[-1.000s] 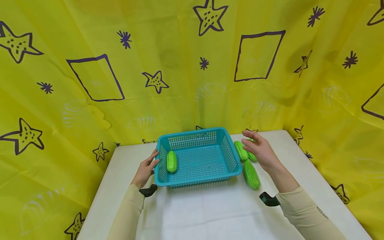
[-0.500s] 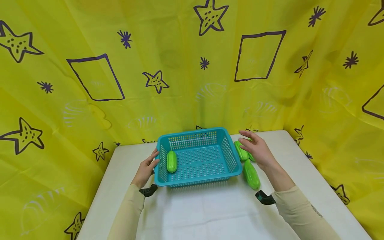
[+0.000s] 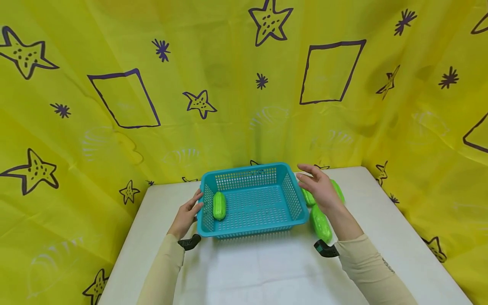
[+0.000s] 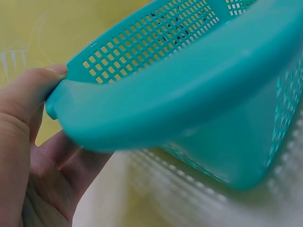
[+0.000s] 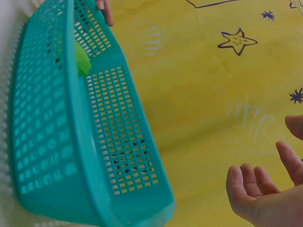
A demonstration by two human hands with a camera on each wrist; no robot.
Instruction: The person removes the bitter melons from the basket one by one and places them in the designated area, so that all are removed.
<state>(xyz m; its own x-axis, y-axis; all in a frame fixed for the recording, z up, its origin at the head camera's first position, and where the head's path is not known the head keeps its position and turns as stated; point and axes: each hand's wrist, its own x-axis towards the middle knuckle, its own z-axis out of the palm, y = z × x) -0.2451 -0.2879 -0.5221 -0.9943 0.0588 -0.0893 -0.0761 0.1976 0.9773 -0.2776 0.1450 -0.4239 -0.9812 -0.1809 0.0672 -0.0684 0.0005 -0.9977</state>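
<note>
— Starting at the left: what is the left hand [image 3: 185, 216] doing?

— It grips the left rim of the teal basket [image 3: 254, 228], thumb over the edge — the left wrist view shows the rim pinched between thumb and fingers.

— And inside the basket?

— One green cucumber [image 3: 219, 205] lies against the left wall.

— Further right?

— The right hand [image 3: 320, 188] hovers just beside the basket's right wall, fingers relaxed and spread, holding nothing. Under and around it, three more cucumbers [image 3: 320, 222] lie on the white table [image 3: 267, 271], close to the basket.
</note>
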